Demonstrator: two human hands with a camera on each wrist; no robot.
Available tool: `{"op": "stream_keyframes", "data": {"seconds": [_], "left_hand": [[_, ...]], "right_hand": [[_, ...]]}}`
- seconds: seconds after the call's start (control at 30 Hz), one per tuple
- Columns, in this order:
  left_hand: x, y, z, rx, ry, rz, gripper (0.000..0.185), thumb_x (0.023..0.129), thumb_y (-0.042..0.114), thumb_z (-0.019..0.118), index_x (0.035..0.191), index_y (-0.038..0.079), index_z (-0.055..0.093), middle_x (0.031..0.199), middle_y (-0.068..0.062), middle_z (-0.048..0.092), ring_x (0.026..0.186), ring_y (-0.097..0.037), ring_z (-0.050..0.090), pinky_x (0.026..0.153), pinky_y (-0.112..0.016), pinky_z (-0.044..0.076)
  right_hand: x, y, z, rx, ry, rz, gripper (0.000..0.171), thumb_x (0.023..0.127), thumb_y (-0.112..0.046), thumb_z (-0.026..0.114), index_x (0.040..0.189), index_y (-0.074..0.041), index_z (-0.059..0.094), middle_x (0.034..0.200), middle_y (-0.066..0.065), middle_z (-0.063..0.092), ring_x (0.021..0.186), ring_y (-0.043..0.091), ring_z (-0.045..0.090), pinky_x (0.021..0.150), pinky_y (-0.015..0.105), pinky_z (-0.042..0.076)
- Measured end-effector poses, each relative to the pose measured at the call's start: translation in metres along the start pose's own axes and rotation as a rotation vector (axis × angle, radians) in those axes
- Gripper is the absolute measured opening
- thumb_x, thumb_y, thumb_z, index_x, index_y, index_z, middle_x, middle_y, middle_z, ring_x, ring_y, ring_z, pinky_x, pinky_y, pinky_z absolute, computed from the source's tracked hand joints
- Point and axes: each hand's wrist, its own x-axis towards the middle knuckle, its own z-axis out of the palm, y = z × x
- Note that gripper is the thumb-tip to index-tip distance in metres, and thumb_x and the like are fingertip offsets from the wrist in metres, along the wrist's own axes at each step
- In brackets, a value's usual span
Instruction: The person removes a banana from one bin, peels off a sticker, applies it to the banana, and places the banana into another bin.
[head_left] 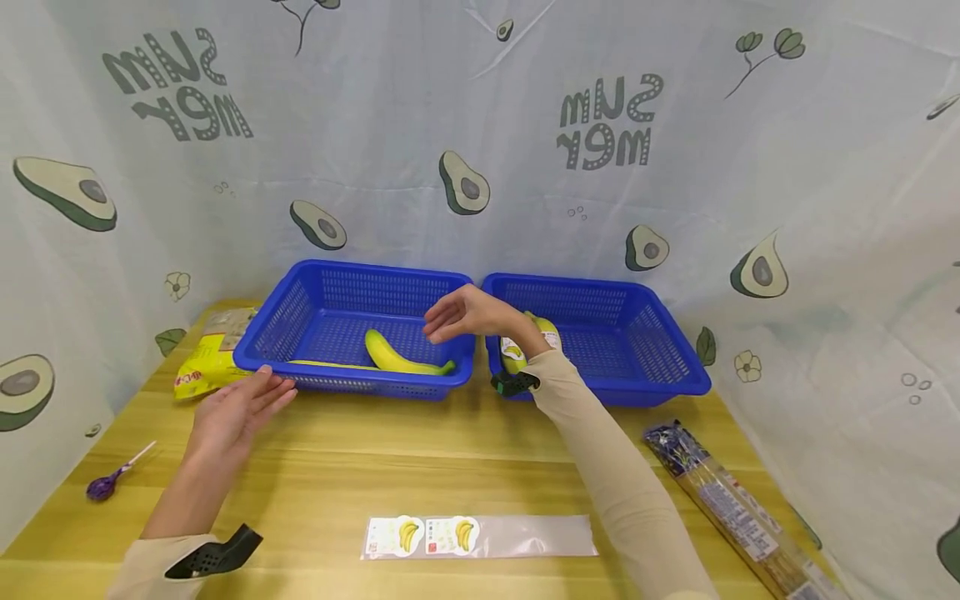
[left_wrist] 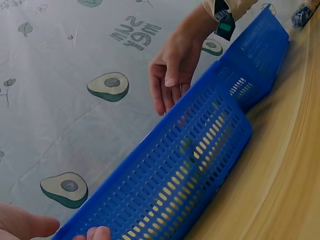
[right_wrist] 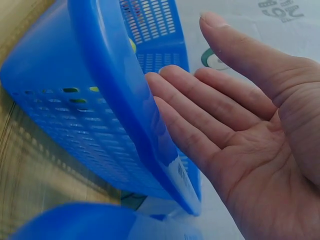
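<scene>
The right hand (head_left: 467, 315) hovers with fingers straight and spread, holding nothing, above the right rim of the left blue basket (head_left: 330, 283), in which a banana (head_left: 401, 357) lies. The left hand (head_left: 238, 408) rests flat and relaxed on the worktop (head_left: 450, 450), its fingertips at that basket's front left corner.

blue baskets (head_left: 352, 379), yellow banana (head_left: 397, 357), avocado-print backdrop (head_left: 465, 183).

Staged tabletop booth, avocado-print backdrop (head_left: 465, 179)
</scene>
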Motion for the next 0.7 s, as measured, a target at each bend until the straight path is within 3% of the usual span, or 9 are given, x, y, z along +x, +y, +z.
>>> {"op": "stream_keyframes", "data": {"seconds": [0.13, 0.27, 0.37, 0.5, 0.57, 0.7], "left_hand": [[0.009, 0.009, -0.01, -0.102, 0.027, -0.061, 0.004, 0.103, 0.013, 0.073, 0.103, 0.009, 0.073, 0.094, -0.008, 0.077, 0.094, -0.022, 0.08, 0.092, -0.039, 0.065], [0.016, 0.018, -0.015, -0.175, 0.073, -0.098, 0.014, 0.102, 0.015, 0.075, 0.115, 0.013, 0.071, 0.094, -0.008, 0.077, 0.088, -0.025, 0.08, 0.088, -0.043, 0.067], [0.021, 0.025, -0.016, -0.212, 0.094, -0.12, 0.034, 0.102, 0.015, 0.074, 0.134, 0.019, 0.064, 0.093, -0.007, 0.075, 0.084, -0.025, 0.078, 0.089, -0.042, 0.067], [0.027, 0.035, -0.019, -0.289, 0.068, -0.171, 0.064, 0.104, 0.01, 0.071, 0.157, 0.031, 0.043, 0.094, -0.007, 0.074, 0.085, -0.024, 0.076, 0.093, -0.04, 0.065], [0.029, 0.039, -0.022, -0.313, 0.05, -0.198, 0.063, 0.105, 0.008, 0.068, 0.157, 0.031, 0.041, 0.094, -0.008, 0.073, 0.087, -0.023, 0.076, 0.097, -0.039, 0.064], [0.032, 0.043, -0.026, -0.314, 0.018, -0.231, 0.026, 0.107, 0.007, 0.064, 0.13, 0.018, 0.058, 0.093, -0.011, 0.071, 0.087, -0.025, 0.076, 0.098, -0.037, 0.063]], "right_hand": [[0.005, 0.001, 0.005, 0.008, -0.003, -0.005, 0.037, 0.098, 0.002, 0.077, 0.133, 0.009, 0.068, 0.122, 0.021, 0.078, 0.11, 0.029, 0.078, 0.1, 0.039, 0.063], [0.009, 0.0, 0.007, 0.022, -0.033, -0.014, 0.037, 0.098, 0.003, 0.076, 0.133, 0.011, 0.067, 0.123, 0.023, 0.077, 0.111, 0.031, 0.077, 0.1, 0.04, 0.063], [0.01, -0.002, 0.008, 0.017, -0.048, -0.013, 0.037, 0.098, 0.003, 0.076, 0.133, 0.012, 0.067, 0.124, 0.025, 0.076, 0.112, 0.03, 0.077, 0.1, 0.04, 0.063], [0.012, -0.003, 0.01, 0.015, -0.052, -0.017, 0.037, 0.098, 0.003, 0.076, 0.133, 0.012, 0.067, 0.125, 0.025, 0.075, 0.112, 0.03, 0.077, 0.1, 0.039, 0.063], [0.014, -0.002, 0.011, 0.017, -0.058, -0.015, 0.036, 0.099, 0.003, 0.076, 0.133, 0.011, 0.067, 0.125, 0.024, 0.076, 0.113, 0.03, 0.077, 0.1, 0.039, 0.063], [0.013, -0.002, 0.013, 0.016, -0.059, 0.004, 0.037, 0.099, 0.004, 0.075, 0.134, 0.012, 0.066, 0.126, 0.025, 0.075, 0.114, 0.031, 0.077, 0.1, 0.039, 0.063]]}}
